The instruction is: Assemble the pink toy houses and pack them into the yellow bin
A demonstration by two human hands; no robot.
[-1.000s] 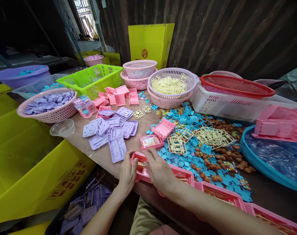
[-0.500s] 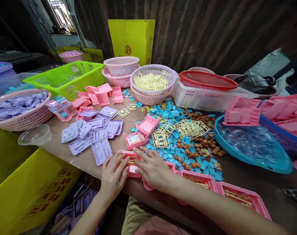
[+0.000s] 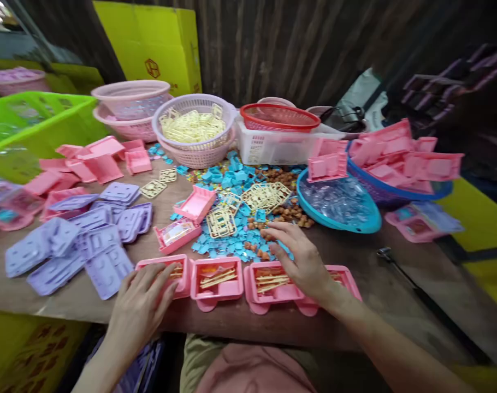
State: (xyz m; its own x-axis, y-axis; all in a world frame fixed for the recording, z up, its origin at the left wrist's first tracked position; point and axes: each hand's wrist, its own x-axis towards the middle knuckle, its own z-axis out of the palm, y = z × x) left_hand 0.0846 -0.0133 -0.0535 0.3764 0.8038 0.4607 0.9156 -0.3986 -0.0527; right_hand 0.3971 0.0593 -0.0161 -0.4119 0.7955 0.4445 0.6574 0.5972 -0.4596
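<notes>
My left hand (image 3: 144, 297) grips the leftmost pink plastic box (image 3: 186, 275), fingers over its left part and thumb toward the front rim. My right hand (image 3: 300, 259) is open, fingers apart, above the right end of the row. Beneath it, partly hidden, are a pink box with cream sticks (image 3: 248, 281) and another pink box (image 3: 350, 281). Between the hands lies a further pink box (image 3: 217, 297) holding cream sticks and small parts. Just beyond the right fingers are loose blue pieces (image 3: 219, 248) and small brown figures (image 3: 254, 251).
Purple panels (image 3: 109, 262) lie at left, with pink trays (image 3: 103, 158) behind. Cream part frames (image 3: 265, 196) rest on the blue pieces. Baskets (image 3: 193, 101) line the back. At right are a turquoise basin (image 3: 369, 221), a blue basket (image 3: 441, 191) of pink parts and a black-handled tool (image 3: 441, 311).
The view has swung right. My hands, together over one pink box before, are now apart: the right has moved right along the row, while the left stays at the leftmost box.
</notes>
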